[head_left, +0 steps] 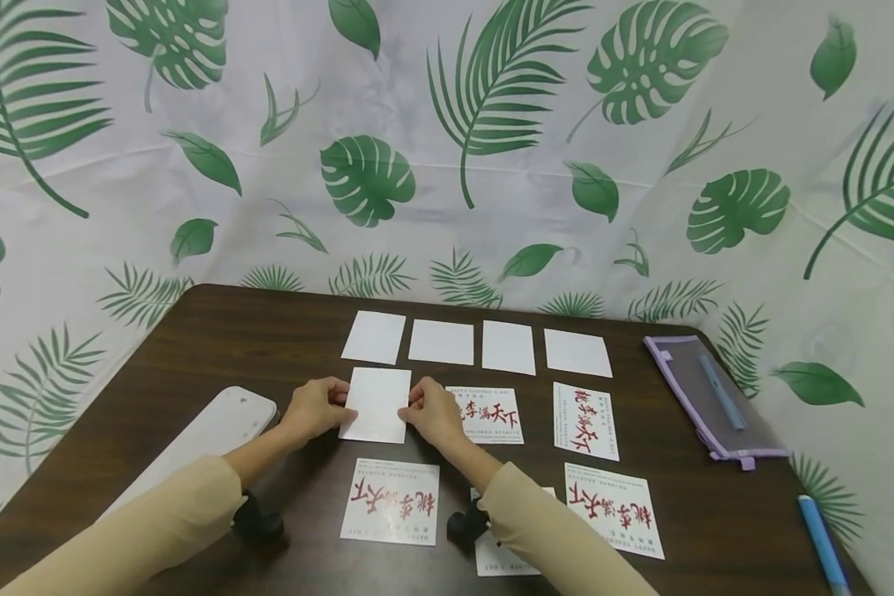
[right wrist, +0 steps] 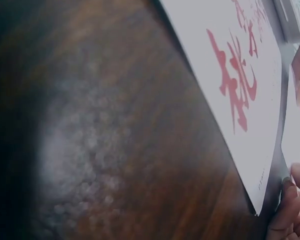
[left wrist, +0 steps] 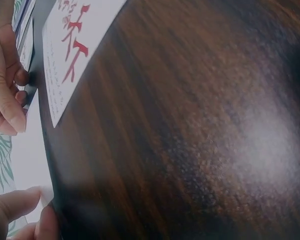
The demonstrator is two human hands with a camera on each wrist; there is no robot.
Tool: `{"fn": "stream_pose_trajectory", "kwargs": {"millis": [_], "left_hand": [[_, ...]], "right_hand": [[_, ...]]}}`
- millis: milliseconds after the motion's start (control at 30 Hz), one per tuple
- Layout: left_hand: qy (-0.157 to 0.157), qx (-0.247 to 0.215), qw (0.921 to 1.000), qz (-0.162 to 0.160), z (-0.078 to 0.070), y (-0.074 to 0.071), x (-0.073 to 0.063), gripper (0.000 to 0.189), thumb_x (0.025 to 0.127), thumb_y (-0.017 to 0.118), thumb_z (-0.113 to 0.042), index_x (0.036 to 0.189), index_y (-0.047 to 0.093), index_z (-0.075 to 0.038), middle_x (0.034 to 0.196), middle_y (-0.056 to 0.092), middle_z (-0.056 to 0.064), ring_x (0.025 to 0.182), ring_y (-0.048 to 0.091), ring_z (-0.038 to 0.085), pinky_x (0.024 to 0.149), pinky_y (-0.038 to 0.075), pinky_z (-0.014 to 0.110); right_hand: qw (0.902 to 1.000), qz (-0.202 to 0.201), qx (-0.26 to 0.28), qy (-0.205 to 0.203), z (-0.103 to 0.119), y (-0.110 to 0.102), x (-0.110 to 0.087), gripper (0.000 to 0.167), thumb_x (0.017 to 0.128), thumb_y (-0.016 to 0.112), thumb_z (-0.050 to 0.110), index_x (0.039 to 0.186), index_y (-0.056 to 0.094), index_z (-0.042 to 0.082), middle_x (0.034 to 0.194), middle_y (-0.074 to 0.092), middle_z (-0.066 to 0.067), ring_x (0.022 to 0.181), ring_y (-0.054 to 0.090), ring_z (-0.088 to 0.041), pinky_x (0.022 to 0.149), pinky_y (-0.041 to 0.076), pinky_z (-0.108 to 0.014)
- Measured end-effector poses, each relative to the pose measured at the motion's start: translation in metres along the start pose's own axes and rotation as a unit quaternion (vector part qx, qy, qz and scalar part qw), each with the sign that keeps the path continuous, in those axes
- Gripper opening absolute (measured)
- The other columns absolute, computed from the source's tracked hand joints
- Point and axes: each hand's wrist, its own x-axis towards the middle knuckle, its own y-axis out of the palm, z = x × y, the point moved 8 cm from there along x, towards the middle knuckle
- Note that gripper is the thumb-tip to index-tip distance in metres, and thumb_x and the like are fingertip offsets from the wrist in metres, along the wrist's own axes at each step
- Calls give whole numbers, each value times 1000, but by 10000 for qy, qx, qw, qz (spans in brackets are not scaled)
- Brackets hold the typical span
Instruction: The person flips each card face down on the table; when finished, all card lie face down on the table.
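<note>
A blank white card (head_left: pixel 377 404) is held between both hands in the middle of the table. At its left edge my left hand (head_left: pixel 319 407) pinches it between thumb and fingers. My right hand (head_left: pixel 434 411) pinches the opposite edge. In the left wrist view the same card (left wrist: pixel 27 155) shows with thumbs on its face. Just nearer to me lies a card with red characters (head_left: pixel 391 502). Another printed card (head_left: pixel 492 414) lies right beside my right hand, which overlaps its left side. A further printed card (head_left: pixel 502 556) is partly hidden under my right sleeve.
Several blank white cards (head_left: pixel 442 342) lie in a row at the back. Printed cards (head_left: pixel 586 420) lie to the right, with a purple-edged mesh pouch (head_left: pixel 685 389) holding a pen beyond them. A blue pen (head_left: pixel 823 542) lies at the right edge, a white case (head_left: pixel 201 439) at left.
</note>
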Motion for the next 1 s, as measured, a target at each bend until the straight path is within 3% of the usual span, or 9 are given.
{"fn": "stream_pose_trajectory", "kwargs": {"millis": [600, 1000], "left_hand": [[537, 809, 9951, -174, -6, 1, 0, 38, 73, 76, -5, 106, 63, 7, 93, 67, 14, 86, 62, 26, 79, 49, 44], [614, 1022, 9928, -108, -10, 2, -1, 41, 72, 76, -6, 108, 63, 8, 93, 66, 14, 87, 60, 27, 78, 48, 46]], "right_hand": [[9980, 43, -571, -283, 4, 3, 0, 22, 74, 77, 10, 83, 57, 4, 65, 58, -1, 57, 48, -11, 53, 36, -23], [9987, 147, -326, -373, 6, 1, -2, 24, 77, 75, 10, 86, 55, 3, 62, 54, 0, 53, 44, -9, 50, 35, -22]]}}
